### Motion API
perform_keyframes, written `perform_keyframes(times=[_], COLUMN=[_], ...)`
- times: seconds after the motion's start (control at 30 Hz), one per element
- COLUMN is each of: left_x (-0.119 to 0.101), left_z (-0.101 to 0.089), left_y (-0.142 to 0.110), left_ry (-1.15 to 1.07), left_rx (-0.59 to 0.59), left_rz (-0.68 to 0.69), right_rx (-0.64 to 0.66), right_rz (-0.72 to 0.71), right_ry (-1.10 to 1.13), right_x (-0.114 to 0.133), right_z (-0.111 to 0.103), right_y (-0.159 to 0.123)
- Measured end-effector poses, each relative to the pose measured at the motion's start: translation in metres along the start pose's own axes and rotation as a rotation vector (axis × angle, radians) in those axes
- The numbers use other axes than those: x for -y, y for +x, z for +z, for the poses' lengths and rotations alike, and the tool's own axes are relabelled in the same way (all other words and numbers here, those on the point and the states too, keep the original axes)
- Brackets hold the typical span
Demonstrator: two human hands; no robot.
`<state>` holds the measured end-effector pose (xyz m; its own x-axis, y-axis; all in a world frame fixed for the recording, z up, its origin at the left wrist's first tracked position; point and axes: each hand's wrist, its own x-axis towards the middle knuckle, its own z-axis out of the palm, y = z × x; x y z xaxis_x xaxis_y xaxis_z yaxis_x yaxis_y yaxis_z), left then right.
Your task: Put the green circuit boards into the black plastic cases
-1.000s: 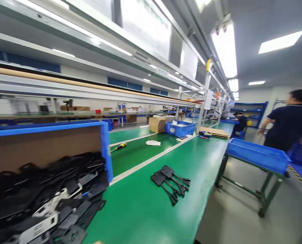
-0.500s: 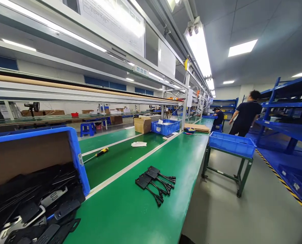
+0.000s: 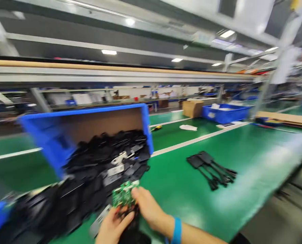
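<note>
A: How is the circuit board point(image 3: 121, 195) handling?
B: Likely light, stiff, fragile, favouring edge grips; left hand point(image 3: 113, 224) and right hand point(image 3: 148, 207) are holding it, fingers curled, above the green workbench point(image 3: 171, 183)

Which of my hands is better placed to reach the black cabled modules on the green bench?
Probably your right hand: it is nearer the black cabled modules, on their side. Your left hand is farther away. The right would likely have to leave the green circuit board.
</note>
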<state>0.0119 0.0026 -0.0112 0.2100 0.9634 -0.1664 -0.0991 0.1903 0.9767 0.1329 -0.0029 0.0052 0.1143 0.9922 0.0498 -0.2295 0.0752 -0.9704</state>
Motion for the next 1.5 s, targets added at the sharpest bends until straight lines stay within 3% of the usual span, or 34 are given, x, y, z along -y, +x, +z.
perform_keyframes(times=[0.1,0.17,0.63,0.87,1.07,1.33,1.43,1.5], left_x=[-0.009,-0.013,-0.009,-0.013,-0.014,-0.015,-0.025,-0.039], left_z=[0.0,0.005,0.002,-0.001,-0.001,-0.005,-0.013,-0.03], left_y=[-0.01,-0.008,-0.003,-0.004,-0.005,-0.009,-0.013,-0.02], left_ry=[-0.121,-0.152,-0.14,-0.181,-0.181,-0.232,-0.205,-0.117], left_rx=[0.042,0.006,-0.029,0.051,0.154,0.166,0.162,0.169], left_rz=[0.037,0.082,0.106,0.073,0.05,-0.005,0.014,0.044], right_rx=[0.11,0.184,0.172,0.232,0.154,0.165,0.216,0.308], right_rz=[0.079,0.106,0.12,0.176,0.171,0.232,0.31,0.394], right_ry=[0.045,0.061,-0.01,0.176,0.066,0.082,0.044,0.008], right_x=[-0.001,-0.001,-0.007,0.001,-0.003,-0.006,-0.006,-0.005], right_z=[-0.008,-0.012,-0.021,-0.018,-0.02,-0.022,-0.024,-0.027], right_y=[0.002,0.003,0.002,-0.001,0.002,0.003,0.001,0.001])
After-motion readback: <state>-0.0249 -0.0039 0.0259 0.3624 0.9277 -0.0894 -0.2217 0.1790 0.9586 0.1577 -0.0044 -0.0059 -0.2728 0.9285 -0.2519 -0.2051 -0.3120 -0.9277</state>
